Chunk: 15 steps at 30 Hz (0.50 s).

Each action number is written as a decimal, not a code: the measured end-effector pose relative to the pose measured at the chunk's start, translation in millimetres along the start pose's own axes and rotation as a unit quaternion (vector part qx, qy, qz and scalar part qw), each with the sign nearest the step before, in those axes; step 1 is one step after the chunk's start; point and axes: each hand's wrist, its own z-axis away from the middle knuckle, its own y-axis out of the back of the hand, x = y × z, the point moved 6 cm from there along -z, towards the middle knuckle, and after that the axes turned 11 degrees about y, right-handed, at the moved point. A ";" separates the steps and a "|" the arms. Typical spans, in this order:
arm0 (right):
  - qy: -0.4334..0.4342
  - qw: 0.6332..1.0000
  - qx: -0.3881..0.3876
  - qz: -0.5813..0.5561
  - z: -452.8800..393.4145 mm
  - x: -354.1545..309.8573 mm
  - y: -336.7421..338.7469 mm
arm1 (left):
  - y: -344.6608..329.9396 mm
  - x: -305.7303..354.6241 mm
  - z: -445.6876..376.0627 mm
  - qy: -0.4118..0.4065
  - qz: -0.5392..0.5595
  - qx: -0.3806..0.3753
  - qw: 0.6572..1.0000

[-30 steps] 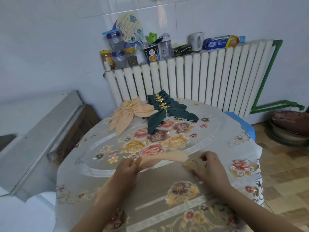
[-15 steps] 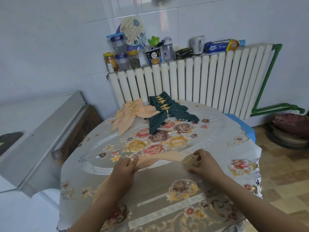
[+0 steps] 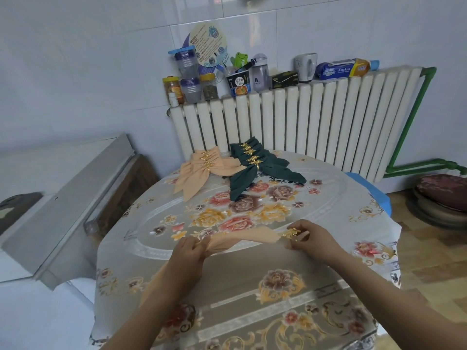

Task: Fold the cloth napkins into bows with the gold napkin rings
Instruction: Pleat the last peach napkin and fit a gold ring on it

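A peach cloth napkin (image 3: 249, 237), gathered into a narrow strip, lies across the near middle of the table. My left hand (image 3: 188, 252) pinches its gathered middle, and the rest of the cloth trails down under my left forearm. At the napkin's right tip, my right hand (image 3: 309, 237) holds a gold napkin ring (image 3: 292, 234). Finished peach bows (image 3: 206, 168) and dark green bows (image 3: 255, 164), each with gold rings, are stacked at the far side of the table.
The round table wears a floral tablecloth (image 3: 252, 286). Behind it a white radiator (image 3: 316, 122) carries jars, cups and a kitchen roll. A grey cabinet (image 3: 63, 210) stands to the left, a cushioned stool (image 3: 442, 198) to the right.
My right hand picked the gold ring up off the tablecloth and brought it to the napkin's right tip. My left hand kept its pinch on the gathered cloth.
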 end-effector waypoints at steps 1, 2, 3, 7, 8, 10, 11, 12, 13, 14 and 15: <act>-0.008 0.998 0.022 -0.057 2.0 -1.1 0.9 | 0.9 -0.2 -0.6 -0.001 -0.001 0.003 1.000; -0.013 0.994 0.036 -0.105 3.9 -2.7 0.1 | 1.1 -1.1 -1.0 -0.001 -0.004 0.004 1.000; -0.013 0.989 0.042 -0.141 6.3 -5.8 -1.5 | 1.2 -1.9 -1.3 0.000 -0.006 0.005 1.000; -0.008 0.983 0.029 -0.182 10.9 -16.9 -11.3 | 0.9 -1.3 -1.6 0.006 -0.006 -0.001 1.000; -0.008 0.985 0.024 -0.171 10.5 -17.7 -14.3 | 0.9 -0.3 -1.9 0.005 -0.005 -0.002 1.000; -0.006 0.989 0.009 -0.146 8.9 -18.3 -19.8 | 1.7 3.9 -2.5 -0.003 -0.002 0.000 1.000; -0.003 0.991 0.000 -0.134 7.6 -18.4 -23.0 | 2.1 5.9 -2.2 -0.007 0.001 0.001 1.000; 0.001 0.992 -0.007 -0.125 6.9 -19.4 -25.4 | 2.9 8.1 -2.2 -0.012 0.004 -0.001 1.000; 0.005 0.993 -0.011 -0.117 6.3 -20.9 -26.9 | 3.5 10.3 -1.8 -0.018 0.005 -0.003 1.000; 0.007 0.994 -0.011 -0.111 5.8 -22.4 -27.5 | 3.9 12.0 -1.3 -0.025 0.007 -0.005 1.000; 0.008 0.994 -0.011 -0.106 5.6 -24.2 -27.2 | 4.1 13.5 -0.4 -0.034 0.009 -0.005 0.999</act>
